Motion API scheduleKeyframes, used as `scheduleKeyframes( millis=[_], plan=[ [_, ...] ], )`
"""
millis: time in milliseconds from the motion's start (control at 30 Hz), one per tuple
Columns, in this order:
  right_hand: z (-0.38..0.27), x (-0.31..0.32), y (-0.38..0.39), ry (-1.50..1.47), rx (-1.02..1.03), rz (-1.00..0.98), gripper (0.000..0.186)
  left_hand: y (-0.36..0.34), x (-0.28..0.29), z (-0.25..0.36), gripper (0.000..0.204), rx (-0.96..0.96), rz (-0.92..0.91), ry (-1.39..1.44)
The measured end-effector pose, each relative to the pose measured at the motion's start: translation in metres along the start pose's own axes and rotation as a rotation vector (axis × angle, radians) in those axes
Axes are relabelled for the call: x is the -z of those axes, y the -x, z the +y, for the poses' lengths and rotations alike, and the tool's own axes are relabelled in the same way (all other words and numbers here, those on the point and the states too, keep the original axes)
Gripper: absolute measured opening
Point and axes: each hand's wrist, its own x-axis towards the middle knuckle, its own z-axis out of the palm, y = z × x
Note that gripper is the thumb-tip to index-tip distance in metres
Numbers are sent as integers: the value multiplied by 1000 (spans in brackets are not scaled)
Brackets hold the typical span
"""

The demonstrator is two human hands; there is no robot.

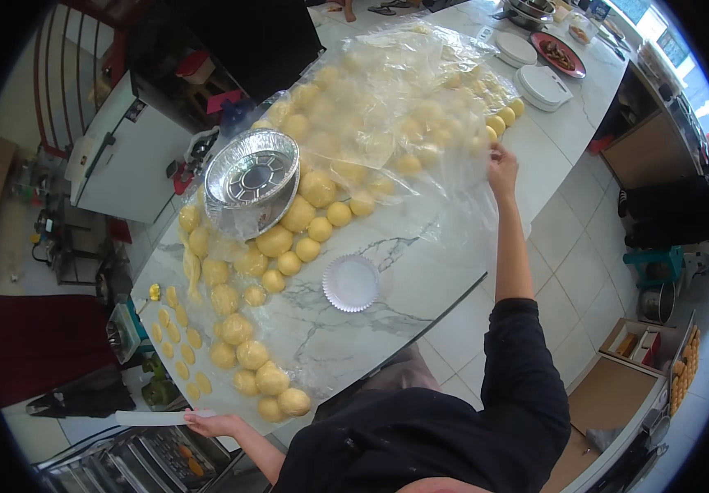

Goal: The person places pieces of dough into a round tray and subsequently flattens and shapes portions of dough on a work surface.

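Note:
My right hand [502, 171] reaches out over the right edge of the table, its fingers closed on the rim of a see-through plastic sheet [445, 177]. Beneath that sheet lie many yellow dough balls [319, 188], some large and some small. Low at the left, my left hand [213, 424] grips one end of a long white bar-shaped tool [149, 418], whose exact kind I cannot make out. Flattened yellow dough rounds [194, 338] lie on the table above it. A white fluted paper cup [351, 283] stands at the table's middle.
Round foil pans [252, 170] are stacked among the dough balls. Toward the far right are white scales [542, 87], a red plate [558, 54] with food, and metal pots [528, 12]. The marble-patterned table [420, 283] ends close to my body. Metal trays [153, 460] stand at lower left.

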Motion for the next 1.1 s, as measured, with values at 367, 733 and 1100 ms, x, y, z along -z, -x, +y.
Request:
scheduleKeyframes(
  millis=[367, 733, 1100],
  plan=[
    [2, 16, 13, 698, 316, 497, 24, -43, 45, -49, 43, -70, 53, 38],
    [-75, -192, 227, 109, 538, 432, 24, -119, 129, -91, 34, -72, -64, -216],
    [65, -484, 535, 716, 656, -1087, 49, -185, 153, -118, 25, -424, -571, -436]
  ],
)
